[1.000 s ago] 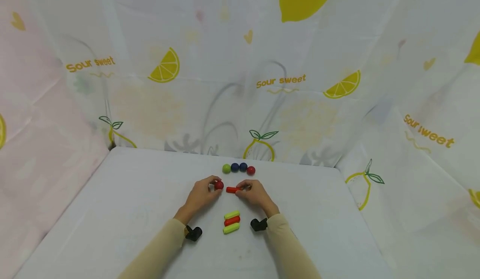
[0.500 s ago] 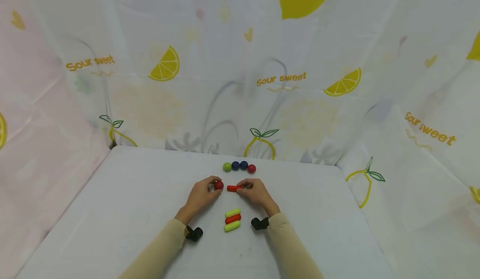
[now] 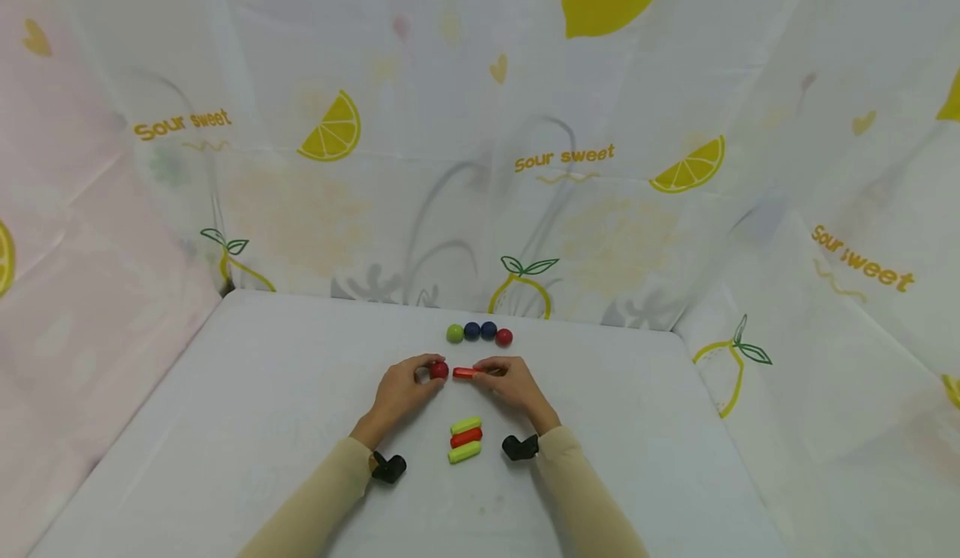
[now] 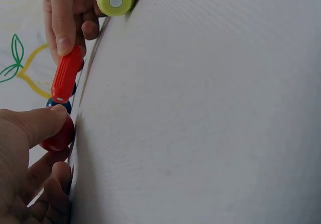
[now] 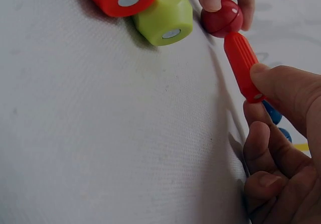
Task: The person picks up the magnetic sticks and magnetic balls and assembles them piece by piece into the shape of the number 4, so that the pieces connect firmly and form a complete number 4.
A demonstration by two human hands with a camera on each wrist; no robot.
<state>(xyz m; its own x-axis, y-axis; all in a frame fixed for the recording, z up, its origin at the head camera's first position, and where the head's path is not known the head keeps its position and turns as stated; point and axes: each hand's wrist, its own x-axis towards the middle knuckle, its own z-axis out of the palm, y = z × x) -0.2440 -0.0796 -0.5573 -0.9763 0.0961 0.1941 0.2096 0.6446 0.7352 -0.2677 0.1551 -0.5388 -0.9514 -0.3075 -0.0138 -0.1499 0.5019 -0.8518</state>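
My left hand (image 3: 403, 391) pinches a red ball (image 3: 438, 371) between thumb and fingers, near the middle of the table. Facing it, my right hand (image 3: 510, 385) holds a red rod (image 3: 464, 373) by one end between thumb and index finger. The ridged rod (image 5: 242, 66) has a small silvery disc on its end, and its free end points at the ball (image 5: 222, 19). A narrow gap shows between the two in the head view. Nearer me lie a yellow-green rod (image 3: 466, 425), another red rod (image 3: 467, 437) and a second yellow-green rod (image 3: 464, 452), side by side.
Beyond the hands, a green ball (image 3: 455, 333), two blue balls (image 3: 480, 331) and a red ball (image 3: 504, 337) form a short row on the white table (image 3: 285, 425). A lemon-print cloth (image 3: 420, 208) hangs behind and at the sides. Black wrist cameras (image 3: 388, 467) sit on both wrists.
The red rod in my right hand has shifted slightly away from me and its visible side has turned a little. My left hand stays nearly still with the ball.
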